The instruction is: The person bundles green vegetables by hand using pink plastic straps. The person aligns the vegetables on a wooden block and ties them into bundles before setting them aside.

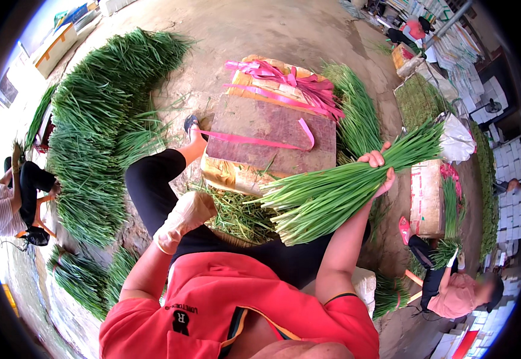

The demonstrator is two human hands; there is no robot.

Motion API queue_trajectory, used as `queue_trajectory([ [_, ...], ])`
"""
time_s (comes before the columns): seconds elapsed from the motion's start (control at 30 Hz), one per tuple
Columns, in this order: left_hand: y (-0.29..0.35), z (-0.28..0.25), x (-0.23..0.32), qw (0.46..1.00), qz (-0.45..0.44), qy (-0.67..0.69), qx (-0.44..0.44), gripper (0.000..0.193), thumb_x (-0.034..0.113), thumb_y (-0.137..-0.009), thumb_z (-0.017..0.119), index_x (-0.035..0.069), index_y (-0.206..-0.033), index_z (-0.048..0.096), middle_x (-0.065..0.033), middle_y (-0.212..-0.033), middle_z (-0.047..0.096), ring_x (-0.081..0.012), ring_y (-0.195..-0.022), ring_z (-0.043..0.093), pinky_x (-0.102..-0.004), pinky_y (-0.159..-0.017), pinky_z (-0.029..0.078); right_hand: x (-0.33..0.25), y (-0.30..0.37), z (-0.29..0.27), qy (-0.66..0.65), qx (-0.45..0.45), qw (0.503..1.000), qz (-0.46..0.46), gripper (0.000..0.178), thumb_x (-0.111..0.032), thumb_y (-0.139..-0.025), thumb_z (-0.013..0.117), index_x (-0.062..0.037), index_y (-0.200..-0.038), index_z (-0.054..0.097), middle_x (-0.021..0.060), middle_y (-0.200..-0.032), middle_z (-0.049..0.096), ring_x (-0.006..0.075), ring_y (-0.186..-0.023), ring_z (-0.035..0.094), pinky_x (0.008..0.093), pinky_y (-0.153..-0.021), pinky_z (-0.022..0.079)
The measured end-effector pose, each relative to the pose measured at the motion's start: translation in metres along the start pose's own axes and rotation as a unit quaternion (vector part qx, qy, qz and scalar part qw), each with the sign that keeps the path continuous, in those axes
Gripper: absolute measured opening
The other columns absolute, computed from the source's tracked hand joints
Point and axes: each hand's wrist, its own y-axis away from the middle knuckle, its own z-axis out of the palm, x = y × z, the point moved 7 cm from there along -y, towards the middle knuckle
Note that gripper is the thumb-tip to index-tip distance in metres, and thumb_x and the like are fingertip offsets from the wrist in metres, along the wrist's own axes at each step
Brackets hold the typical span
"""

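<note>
A thick bunch of green chives [332,191] lies in my right hand [380,164], whose bare fingers are wrapped round it. The pale stem ends point left over my lap and the leaf tips point to the upper right. My left hand [187,216], in a pale glove, is closed above my knee, left of the stems and apart from them; what it holds, if anything, is hidden. Before me a flat brown board [260,119] lies on a taped foam box [230,175]. One pink strap [248,140] stretches across the board, its right end curled up.
More pink straps [266,72] are heaped at the board's far edge. Loose trimmings [236,212] lie below the box. Chives are piled at its right [356,107] and in a long heap [93,119] on the left. Co-workers sit at the left [9,206] and right [452,293].
</note>
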Motion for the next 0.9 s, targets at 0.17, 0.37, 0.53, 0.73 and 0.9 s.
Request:
queue_trajectory([
  [0.17, 0.007, 0.014, 0.047, 0.951, 0.082, 0.297, -0.008, 0.034, 0.009, -0.073, 0.059, 0.002, -0.105, 0.051, -0.0057, -0.086, 0.058, -0.0082, -0.075, 0.053, -0.0198, -0.064, 0.044, -0.001, 0.002, -0.005, 0.0, 0.036, 0.999, -0.017, 0.048, -0.02, -0.077, 0.041, -0.0052, -0.122, 0.029, 0.0042, -0.082, 0.041, 0.0163, -0.077, 0.043, 0.0341, -0.086, 0.034],
  [0.37, -0.027, 0.069, 0.062, 0.828, 0.061, 0.556, -0.042, 0.036, 0.012, -0.067, 0.067, -0.001, -0.097, 0.052, -0.0047, -0.073, 0.058, -0.0099, -0.059, 0.054, -0.0214, -0.045, 0.044, 0.001, -0.001, -0.008, 0.026, 0.032, 0.999, -0.01, 0.048, -0.019, -0.076, 0.042, -0.0059, -0.121, 0.03, 0.0042, -0.082, 0.042, 0.0166, -0.077, 0.043, 0.0349, -0.086, 0.035],
  [0.53, -0.039, 0.082, 0.067, 0.834, 0.018, 0.551, 0.01, 0.027, 0.009, -0.064, 0.068, 0.002, -0.084, 0.051, -0.0029, -0.06, 0.054, -0.0081, -0.043, 0.045, -0.0193, -0.038, 0.036, -0.003, 0.001, -0.011, 0.049, 0.04, 0.998, -0.014, 0.049, -0.019, -0.075, 0.042, -0.0061, -0.121, 0.029, 0.0047, -0.082, 0.042, 0.017, -0.076, 0.044, 0.0364, -0.086, 0.035],
  [0.73, -0.042, 0.088, 0.071, 0.79, 0.018, 0.61, -0.062, 0.014, 0.015, -0.071, 0.061, 0.005, -0.071, 0.051, 0.0028, -0.049, 0.041, -0.0061, -0.037, 0.035, -0.0188, -0.034, 0.026, -0.008, 0.0, -0.006, 0.041, 0.024, 0.998, -0.028, 0.05, -0.019, -0.074, 0.043, -0.0059, -0.121, 0.029, 0.0048, -0.081, 0.042, 0.0172, -0.077, 0.043, 0.037, -0.085, 0.036],
  [0.9, -0.031, 0.079, 0.042, 0.831, -0.044, 0.549, -0.07, 0.016, 0.015, -0.073, 0.056, 0.004, -0.063, 0.05, 0.0027, -0.048, 0.04, -0.0065, -0.036, 0.034, -0.0198, -0.033, 0.025, -0.013, -0.001, 0.001, 0.084, 0.012, 0.996, -0.038, 0.052, -0.018, -0.073, 0.045, -0.006, -0.122, 0.028, 0.0048, -0.08, 0.042, 0.0173, -0.075, 0.044, 0.0368, -0.083, 0.037],
])
